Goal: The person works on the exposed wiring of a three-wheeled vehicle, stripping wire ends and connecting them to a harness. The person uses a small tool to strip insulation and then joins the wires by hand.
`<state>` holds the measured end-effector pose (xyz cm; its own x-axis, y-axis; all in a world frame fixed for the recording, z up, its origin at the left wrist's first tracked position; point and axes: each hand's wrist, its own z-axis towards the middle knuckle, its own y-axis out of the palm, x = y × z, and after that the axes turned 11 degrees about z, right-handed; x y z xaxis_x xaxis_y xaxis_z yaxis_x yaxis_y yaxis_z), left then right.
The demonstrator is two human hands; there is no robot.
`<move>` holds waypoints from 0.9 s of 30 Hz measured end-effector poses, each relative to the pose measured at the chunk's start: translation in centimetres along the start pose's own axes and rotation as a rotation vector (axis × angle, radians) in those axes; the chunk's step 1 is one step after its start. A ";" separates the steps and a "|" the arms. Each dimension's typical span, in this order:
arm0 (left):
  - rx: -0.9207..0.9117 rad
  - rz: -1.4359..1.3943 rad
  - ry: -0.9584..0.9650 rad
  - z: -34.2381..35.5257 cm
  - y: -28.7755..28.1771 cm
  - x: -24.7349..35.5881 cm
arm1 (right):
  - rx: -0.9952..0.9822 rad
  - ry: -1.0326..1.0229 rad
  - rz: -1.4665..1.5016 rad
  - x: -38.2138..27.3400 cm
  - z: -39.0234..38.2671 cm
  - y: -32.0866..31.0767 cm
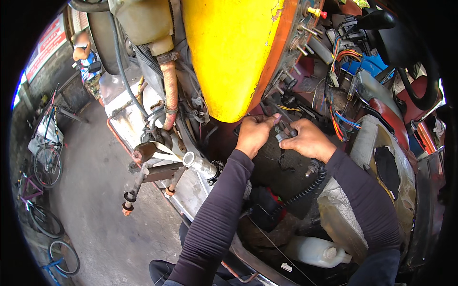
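Observation:
My left hand (pixel 254 133) is pinched at the dark wiring just below the tip of a yellow panel (pixel 226 57); what is between its fingertips is too small to name. Close beside it, my right hand (pixel 307 139) grips a small grey connector (pixel 281 135) with dark wire hanging below. Studs and fittings (pixel 300 47) line the panel's orange edge above both hands. A black coiled cable (pixel 305 193) with a metal plug lies below my right hand.
Loose coloured wires (pixel 341 119) and a steering wheel (pixel 420 95) are at right, above a worn seat (pixel 334 209). A white jug (pixel 312 250) lies low in the cab. Hoses (pixel 169 95) and a metal frame (pixel 157 174) are at left. A person (pixel 88 66) and bicycles (pixel 47 167) are beyond.

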<state>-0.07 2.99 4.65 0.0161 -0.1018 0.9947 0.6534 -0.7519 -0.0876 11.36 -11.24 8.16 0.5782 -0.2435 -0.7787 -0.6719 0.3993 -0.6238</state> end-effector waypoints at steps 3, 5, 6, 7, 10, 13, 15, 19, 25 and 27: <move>0.015 0.161 0.040 0.5 -0.8 -1.3 | 0.054 -0.020 -0.198 -0.9 0.2 0.2; 0.009 0.206 0.086 0.8 -1.2 -2.1 | 0.038 -0.022 -0.232 -2.0 0.2 0.1; 0.004 0.228 0.114 1.1 -1.2 -2.3 | 0.028 -0.022 -0.242 -2.0 0.2 -0.1; 0.013 0.288 0.152 1.4 -1.2 -2.6 | 0.018 -0.022 -0.251 -2.0 0.2 -0.3; 0.038 0.335 0.224 1.5 -1.3 -3.0 | 0.028 -0.037 -0.233 -1.6 0.3 -0.6; -0.058 0.266 0.147 1.4 -1.3 -3.0 | 0.002 -0.012 -0.199 -1.7 0.2 -0.6; -0.101 0.076 0.115 1.3 -1.6 -3.3 | 0.014 -0.009 -0.195 -1.7 0.1 -0.3; -0.049 -0.142 0.042 0.9 -1.7 -3.0 | 0.089 -0.015 -0.230 -1.8 -0.6 1.0; -0.088 -0.291 -0.013 1.0 -1.6 -1.9 | 0.017 -0.003 -0.275 -3.0 -1.2 2.4; -0.130 -0.262 -0.060 1.1 -1.8 -0.9 | -0.104 0.026 -0.291 -3.4 -1.4 1.8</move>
<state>-0.39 5.12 3.99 -0.0929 0.1431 0.9853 0.5385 -0.8251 0.1707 7.51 -10.97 9.55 0.7421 -0.3571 -0.5673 -0.5245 0.2177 -0.8231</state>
